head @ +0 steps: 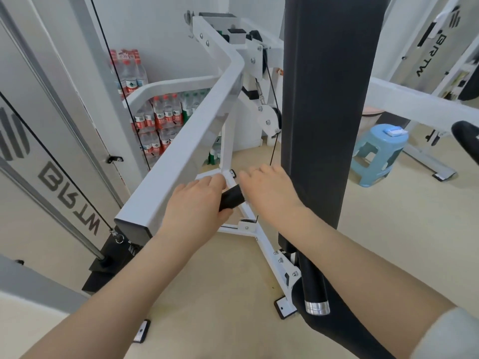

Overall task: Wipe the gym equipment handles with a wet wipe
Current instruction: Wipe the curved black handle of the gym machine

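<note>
A short black handle [232, 199] of the white gym machine sits between my two hands at mid-frame. My left hand [197, 203] grips its near end, thumb underneath. My right hand [269, 190] lies over the far end with its fingers curled down out of sight. A crumpled white wet wipe [229, 179] shows in the gap between the two hands' fingertips, and it appears to be held by my right hand against the handle. A second black handle with a chrome end cap [315, 281] hangs lower right, untouched.
A tall black pad [324, 99] stands just right of my hands. The white frame arm [186, 141] runs along the left. A blue stool [378, 154] with a wipes pack [395, 131] stands at the right. Bottled water packs [160, 117] are stacked behind. Cables and a weight stack flank the left.
</note>
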`<state>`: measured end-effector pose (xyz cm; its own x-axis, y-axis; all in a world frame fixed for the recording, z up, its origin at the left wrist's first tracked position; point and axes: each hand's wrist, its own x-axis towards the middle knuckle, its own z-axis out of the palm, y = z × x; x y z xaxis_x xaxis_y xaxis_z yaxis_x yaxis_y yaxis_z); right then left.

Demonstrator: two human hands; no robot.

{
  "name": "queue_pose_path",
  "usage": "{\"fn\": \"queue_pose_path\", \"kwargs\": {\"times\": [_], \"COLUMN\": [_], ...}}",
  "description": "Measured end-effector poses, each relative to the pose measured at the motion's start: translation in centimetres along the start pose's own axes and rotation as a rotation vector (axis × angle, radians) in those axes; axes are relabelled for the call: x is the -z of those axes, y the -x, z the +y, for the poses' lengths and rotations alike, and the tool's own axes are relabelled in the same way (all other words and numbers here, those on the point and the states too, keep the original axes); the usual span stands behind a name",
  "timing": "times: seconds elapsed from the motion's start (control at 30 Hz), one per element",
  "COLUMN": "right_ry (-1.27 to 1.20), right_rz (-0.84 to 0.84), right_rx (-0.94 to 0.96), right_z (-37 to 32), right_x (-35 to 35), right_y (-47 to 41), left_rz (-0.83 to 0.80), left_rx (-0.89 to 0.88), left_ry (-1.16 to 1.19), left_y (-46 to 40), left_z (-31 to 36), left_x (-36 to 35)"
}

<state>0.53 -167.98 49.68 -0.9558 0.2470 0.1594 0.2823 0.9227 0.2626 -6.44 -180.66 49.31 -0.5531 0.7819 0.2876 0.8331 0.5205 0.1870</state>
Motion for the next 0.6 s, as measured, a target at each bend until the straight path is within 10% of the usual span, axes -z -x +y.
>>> {"fn": "queue_pose_path", "kwargs": {"times": [0.13, 0.3, 0.6], "right_ry": [0.036, -0.046, -1.478], "right_rz": [-0.023, -0.119, -0.459], "right_rx": [0.366, 0.016, -0.405], "right_z": [-3.8, 3.1, 8.3], "right_x": [0.1, 0.8, -2.2], "right_y": [-0.5, -0.3, 6.1], "left_rz": [-0.110, -0.121, 0.063], "left_rx": [0.106, 0.047, -0.145], "left_ry": [0.012, -0.049, 0.478], "left_y": [1.1, 1.2, 1.9], "left_z": [-1.3, -0.1, 6.1], "left_x": [1.3, 0.6, -2.9]}}
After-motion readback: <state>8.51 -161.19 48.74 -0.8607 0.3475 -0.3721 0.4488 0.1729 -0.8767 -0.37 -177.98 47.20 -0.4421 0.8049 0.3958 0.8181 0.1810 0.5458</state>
